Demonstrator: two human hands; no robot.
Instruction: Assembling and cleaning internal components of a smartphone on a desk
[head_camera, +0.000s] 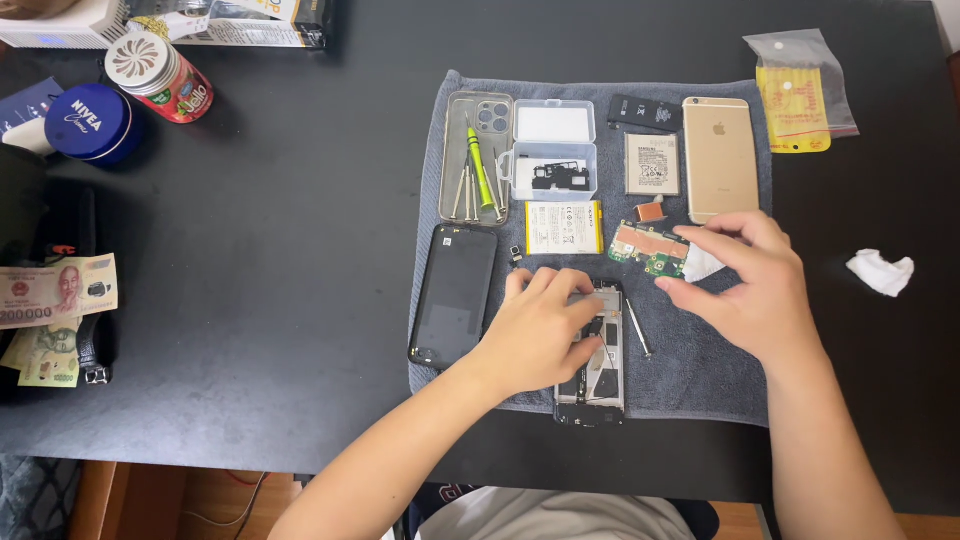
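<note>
Step in hand: disassembly of an opened phone chassis (600, 385), judged from the exposed interior and the parts laid out around it.
Chassis location: near edge of the grey towel (700, 365), at its middle, partly covered by the left hand.
Left hand (540, 330): lay flat on the chassis, fingers spread and pressing it down; nothing was gripped.
Right hand (755, 285): hovered over the towel, just right of the chassis, fingers loosely curled; whether the fingertips pinched a small part cannot be told.
Circuit board (648, 247): green and copper, just beyond the chassis, close to the right fingertips.
Loose tool: a thin metal driver shaft (638, 328) lay touching the towel beside the chassis.
Next move, judged: calls for a steady chassis and a fine pinch on small parts.
Towel, far edge: clear case with screwdrivers (476, 160), small parts box (553, 150), batteries, gold phone (719, 158).
Towel, left edge: black phone (453, 295), face down.
Surface: black desk (280, 300).
Desk, left edge: banknotes (55, 295), blue tin (92, 122).
Desk, right edge: crumpled tissue (881, 271).
</note>
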